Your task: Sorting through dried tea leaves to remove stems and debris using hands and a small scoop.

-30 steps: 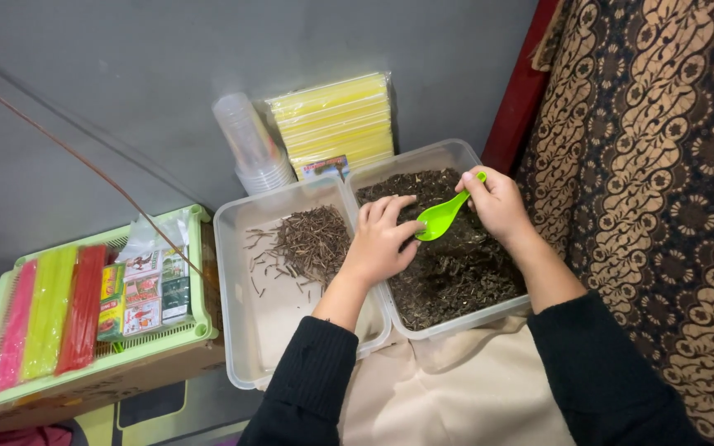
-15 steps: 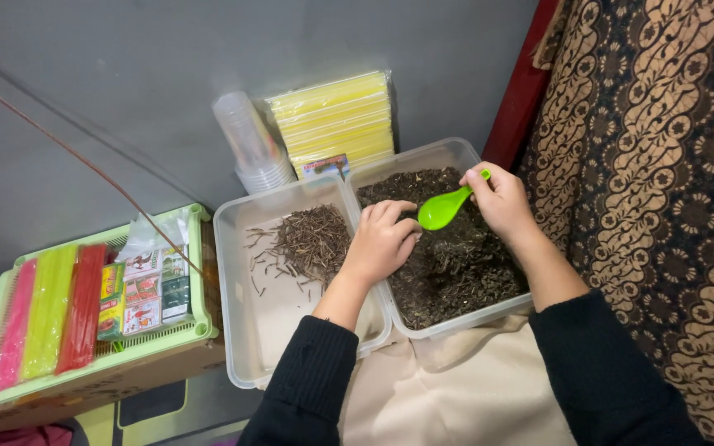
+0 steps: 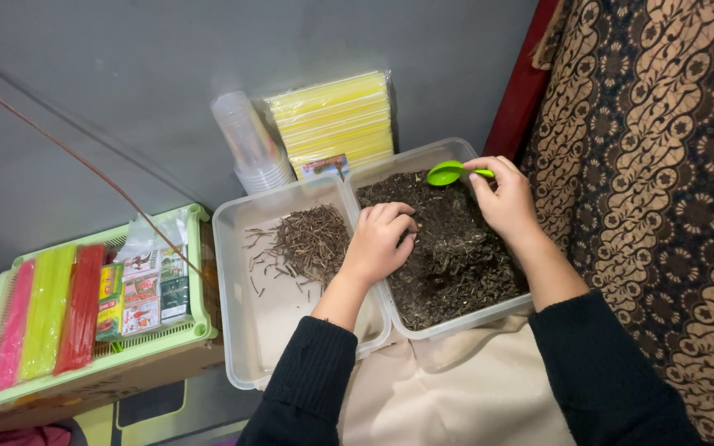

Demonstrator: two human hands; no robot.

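Note:
Two clear plastic tubs stand side by side. The right tub (image 3: 479, 315) is full of dark loose dried leaves (image 3: 456, 256). The left tub (image 3: 241, 347) holds a small pile of brown twigs (image 3: 307, 239). My right hand (image 3: 506, 198) grips the handle of a small green scoop (image 3: 448, 173), held over the far end of the dark leaves. My left hand (image 3: 380, 241) rests curled over the shared rims of the two tubs, fingers bent down onto the leaves; whether it pinches anything is hidden.
A stack of clear plastic cups (image 3: 249, 144) and a packet of yellow straws (image 3: 336, 120) lean on the grey wall behind the tubs. A green basket (image 3: 196, 326) at left holds coloured straw packs and small packets. Patterned brown cloth (image 3: 671, 182) hangs at right.
My right hand has lifted the green scoop up and back toward the far end of the right tub. My left hand has stayed at the tubs' shared rims.

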